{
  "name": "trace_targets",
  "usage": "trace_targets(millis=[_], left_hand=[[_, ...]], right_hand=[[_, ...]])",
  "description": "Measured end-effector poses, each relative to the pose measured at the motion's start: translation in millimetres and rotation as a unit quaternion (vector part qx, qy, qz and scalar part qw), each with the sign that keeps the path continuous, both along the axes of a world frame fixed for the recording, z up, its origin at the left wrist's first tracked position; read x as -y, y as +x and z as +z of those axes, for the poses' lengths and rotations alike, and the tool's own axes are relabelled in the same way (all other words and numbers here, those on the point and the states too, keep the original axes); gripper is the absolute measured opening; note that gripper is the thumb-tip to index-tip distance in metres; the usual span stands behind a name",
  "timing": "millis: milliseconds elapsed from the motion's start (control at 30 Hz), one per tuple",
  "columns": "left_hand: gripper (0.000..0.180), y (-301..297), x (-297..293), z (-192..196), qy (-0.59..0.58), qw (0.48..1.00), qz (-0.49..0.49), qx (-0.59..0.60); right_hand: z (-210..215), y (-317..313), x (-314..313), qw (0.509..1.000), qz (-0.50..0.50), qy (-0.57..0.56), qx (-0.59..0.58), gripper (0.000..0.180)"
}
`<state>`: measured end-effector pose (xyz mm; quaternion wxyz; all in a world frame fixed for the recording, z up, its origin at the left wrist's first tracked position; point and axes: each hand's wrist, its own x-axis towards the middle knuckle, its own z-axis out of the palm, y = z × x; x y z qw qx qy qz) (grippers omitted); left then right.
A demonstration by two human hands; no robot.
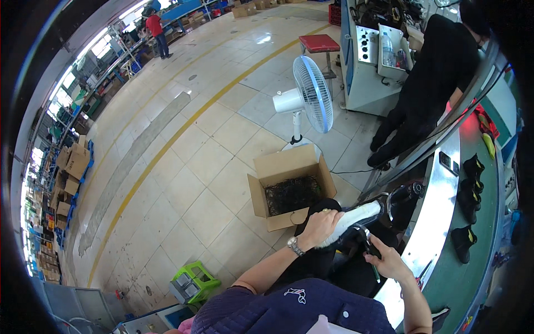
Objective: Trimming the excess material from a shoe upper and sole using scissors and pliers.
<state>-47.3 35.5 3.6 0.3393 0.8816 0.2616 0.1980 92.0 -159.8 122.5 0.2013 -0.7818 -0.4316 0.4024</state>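
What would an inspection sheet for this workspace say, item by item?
Surface: green conveyor belt carrying black shoes, edged by a shiny metal ledge.
Job's things: white-and-black shoe above the lap; dark hand tool beside it, exact type unclear.
Clutter: open cardboard box of black scraps on the floor.
Hands: left hand curled over the shoe; right hand closed round the tool.
Cables: dark cord across floor tiles.
Surroundings: blue-and-white fan, red-topped stool, person in dark clothes.

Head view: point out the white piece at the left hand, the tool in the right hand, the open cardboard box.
White piece (359, 216), head view: upper face.
Tool (365, 233), head view: upper part.
Cardboard box (285, 163), head view: far flap.
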Motion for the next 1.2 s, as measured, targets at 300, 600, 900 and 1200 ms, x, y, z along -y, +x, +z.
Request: trace_targets(millis=[300,600,900,1200], left_hand=[[0.029,-14.8,36.4,4.0,0.001,0.988,-0.156,-0.003],[0.067,-8.8,35.2,-19.6,-0.835,0.529,-0.127,0.075],[0.080,24.1,35.4,-7.3,-0.726,0.683,-0.067,0.051],[0.076,30.9,42.2,-18.4,-0.728,0.678,-0.091,0.053]], right_hand=[[26.1,0.4,-37.5,0.946,0.250,-0.143,0.146,0.057],[-8.9,-10.9,8.8,0.968,0.182,-0.029,0.173,0.053],[34.0,18.8,-21.3,0.955,0.223,-0.037,0.190,0.051],[-10.3,64.6,-41.8,0.912,0.228,-0.030,0.341,0.057]])
